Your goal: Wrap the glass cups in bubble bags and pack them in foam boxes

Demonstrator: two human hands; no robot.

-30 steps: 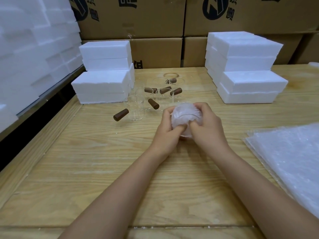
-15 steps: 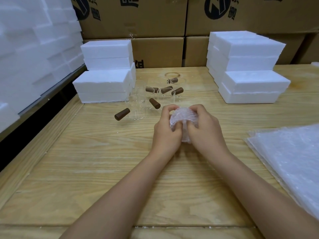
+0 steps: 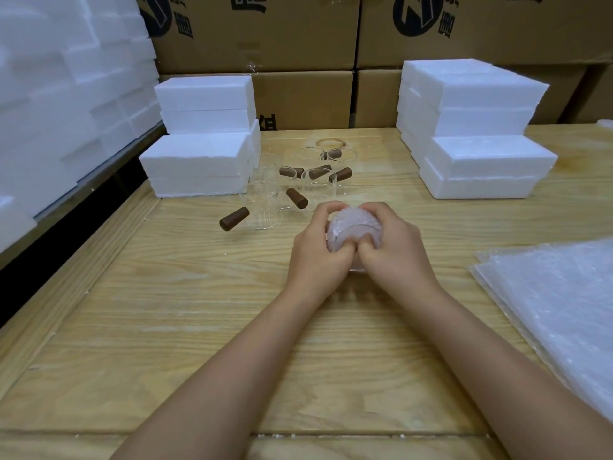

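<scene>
Left hand [image 3: 316, 252] and right hand [image 3: 396, 249] are both gripping the clear bubble-wrapped glass cup [image 3: 352, 227], fingers curled; tuck loose wrap tight, don't crush.

L hand [image 3: 318, 257] & R hand [image 3: 394, 250] close together, arms fwd, fingers curled gripping wrapped cup [image 3: 353, 227].

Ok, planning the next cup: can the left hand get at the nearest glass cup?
Probably, once freed: only bare table separates the left hand from that cup, but it now grips the wrapped bundle.
</scene>
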